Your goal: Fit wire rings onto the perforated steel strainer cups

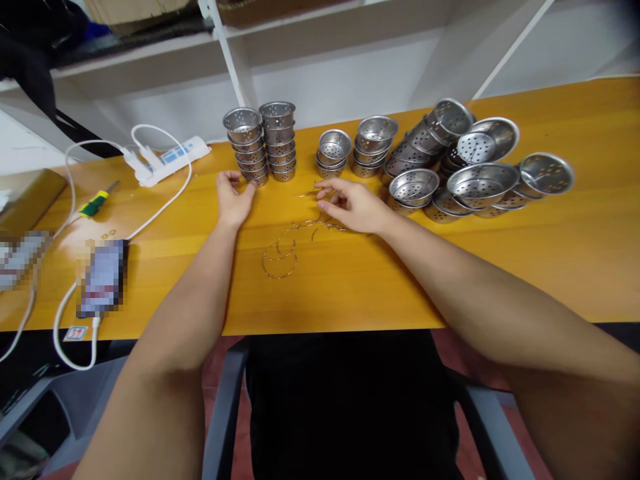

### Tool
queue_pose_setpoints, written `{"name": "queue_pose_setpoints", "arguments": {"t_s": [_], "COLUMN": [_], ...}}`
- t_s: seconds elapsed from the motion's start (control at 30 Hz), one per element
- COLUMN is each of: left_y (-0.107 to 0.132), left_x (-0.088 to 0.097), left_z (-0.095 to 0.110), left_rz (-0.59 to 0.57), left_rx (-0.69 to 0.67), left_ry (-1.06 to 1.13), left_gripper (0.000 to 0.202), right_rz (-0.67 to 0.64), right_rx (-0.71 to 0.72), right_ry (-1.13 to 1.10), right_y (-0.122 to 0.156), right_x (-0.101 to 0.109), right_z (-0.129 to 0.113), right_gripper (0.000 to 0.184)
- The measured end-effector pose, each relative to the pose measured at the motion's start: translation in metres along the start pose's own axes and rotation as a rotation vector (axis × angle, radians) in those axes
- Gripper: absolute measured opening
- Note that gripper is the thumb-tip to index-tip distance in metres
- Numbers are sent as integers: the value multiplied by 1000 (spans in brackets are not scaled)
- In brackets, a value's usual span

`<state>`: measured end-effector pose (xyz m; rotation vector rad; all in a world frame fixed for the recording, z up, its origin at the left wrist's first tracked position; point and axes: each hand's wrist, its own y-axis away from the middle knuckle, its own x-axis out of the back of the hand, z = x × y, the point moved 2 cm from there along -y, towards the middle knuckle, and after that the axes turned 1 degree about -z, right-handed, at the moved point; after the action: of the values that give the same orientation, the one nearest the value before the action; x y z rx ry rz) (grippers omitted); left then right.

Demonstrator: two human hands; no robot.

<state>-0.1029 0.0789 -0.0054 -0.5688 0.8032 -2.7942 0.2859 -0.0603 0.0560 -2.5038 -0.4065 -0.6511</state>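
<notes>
My left hand (pixel 234 200) rests on the table at the foot of the leftmost stack of perforated metal cups (pixel 249 150). Its thumb touches the lowest cup, while the fingers lie apart from the thumb on the cup's left side. A second tall stack of the same cups (pixel 281 141) stands close on the right. My right hand (pixel 354 203) hovers low over the table, thumb and fingers closed around a thin metal wire (pixel 303 195). Below and left of it lie several loose curved wires (pixel 280 259), partly tangled.
Shorter cup stacks (pixel 333 150) (pixel 375 140) stand behind my right hand. A crowded heap of cups (pixel 483 180), some tilted, fills the right. On the left are a power strip (pixel 175 160) with white cables, a green-yellow screwdriver (pixel 95 203) and a phone (pixel 103 277). Shelving borders the back.
</notes>
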Motion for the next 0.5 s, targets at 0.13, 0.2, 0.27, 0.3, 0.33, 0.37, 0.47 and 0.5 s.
{"name": "queue_pose_setpoints", "arguments": {"t_s": [0.13,0.2,0.27,0.3,0.33,0.37,0.47,0.5], "left_y": [2,4,6,8,10,11,16,18], "left_x": [-5,-8,-8,-7,-6,-6,-5,-5], "left_z": [6,13,23,30,39,49,80,90], "left_rz": [-48,-101,-66,-29,0,-6,18,41], "left_rx": [125,139,189,221,247,267,362,393], "left_ry": [89,124,104,81,62,51,56,73], "left_gripper": [126,138,135,129,122,114,97,96], "right_rz": [-9,-16,-20,-20,-21,-21,-29,-35], "right_rx": [-1,-9,-22,-29,-34,-39,-56,-62], "right_ry": [-10,-10,-10,-12,-16,-20,-25,-24], "right_y": [0,1,1,1,1,1,1,2], "right_x": [0,0,0,0,0,0,-1,-1], "right_z": [-2,-3,-3,-3,-3,-3,-5,-6], "right_gripper": [54,52,49,48,48,47,50,53]}}
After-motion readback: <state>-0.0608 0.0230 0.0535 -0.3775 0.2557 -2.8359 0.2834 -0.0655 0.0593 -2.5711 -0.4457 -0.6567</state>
